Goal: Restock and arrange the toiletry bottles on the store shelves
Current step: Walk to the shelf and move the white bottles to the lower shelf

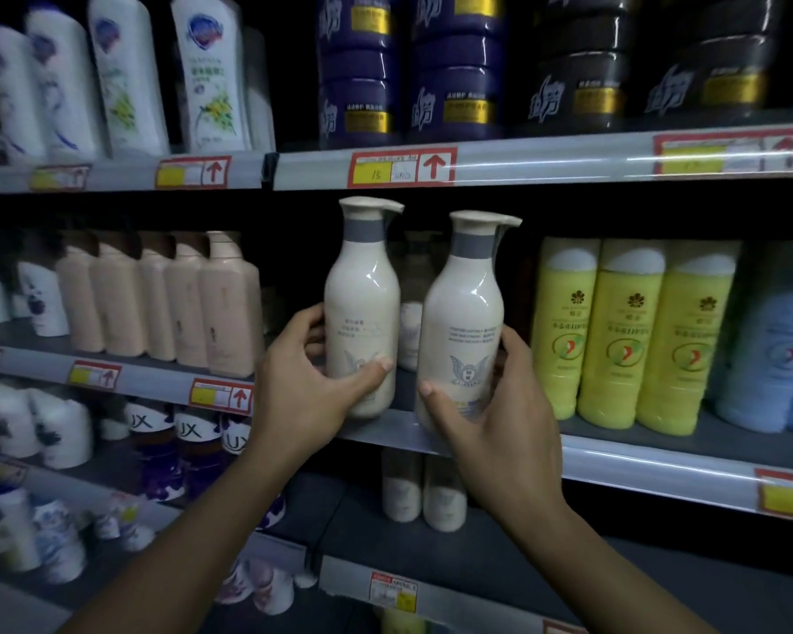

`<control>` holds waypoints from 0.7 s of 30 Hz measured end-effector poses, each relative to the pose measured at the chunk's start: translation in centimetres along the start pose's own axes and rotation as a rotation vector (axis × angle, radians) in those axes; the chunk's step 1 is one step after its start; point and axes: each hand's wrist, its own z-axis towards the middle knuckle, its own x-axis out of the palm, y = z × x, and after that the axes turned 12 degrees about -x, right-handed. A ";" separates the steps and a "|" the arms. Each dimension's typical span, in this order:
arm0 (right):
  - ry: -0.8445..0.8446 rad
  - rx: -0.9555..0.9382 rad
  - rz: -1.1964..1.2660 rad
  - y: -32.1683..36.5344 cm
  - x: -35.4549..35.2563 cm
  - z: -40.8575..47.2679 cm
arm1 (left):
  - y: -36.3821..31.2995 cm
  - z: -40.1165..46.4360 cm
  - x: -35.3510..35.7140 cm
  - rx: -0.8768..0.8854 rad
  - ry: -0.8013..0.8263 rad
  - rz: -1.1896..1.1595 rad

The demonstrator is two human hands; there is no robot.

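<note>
Two cream pump bottles with grey collars stand upright at the front of the middle shelf [637,455]. My left hand [307,386] grips the lower part of the left cream bottle [362,286], thumb across its front. My right hand [500,414] grips the lower part of the right cream bottle [463,304], thumb on its front and fingers behind. The two bottles stand close together with a narrow gap between them. Behind that gap another pale bottle [410,331] is dimly visible.
Yellow bottles [623,336] and pale blue bottles [770,359] stand to the right, peach pump bottles [184,299] to the left. The shelf above holds white bottles [207,70] and dark purple tubs [362,70]. Two more cream bottles [422,491] sit on the shelf below.
</note>
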 end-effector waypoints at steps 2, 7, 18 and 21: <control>0.015 0.009 0.011 0.0 -0.6 -1.2 | -0.1 -1.4 -0.4 -0.005 0.011 -0.001; 0.044 0.049 0.035 -0.5 -1.8 -4.8 | 1.4 -4.8 -1.0 -0.032 0.041 0.028; 0.195 0.131 0.080 -4.3 -0.9 -13.2 | 7.9 -11.3 -1.0 -0.176 0.175 0.125; 0.253 0.131 0.064 -5.8 -0.3 -15.1 | 10.4 -12.3 -0.8 -0.224 0.209 0.156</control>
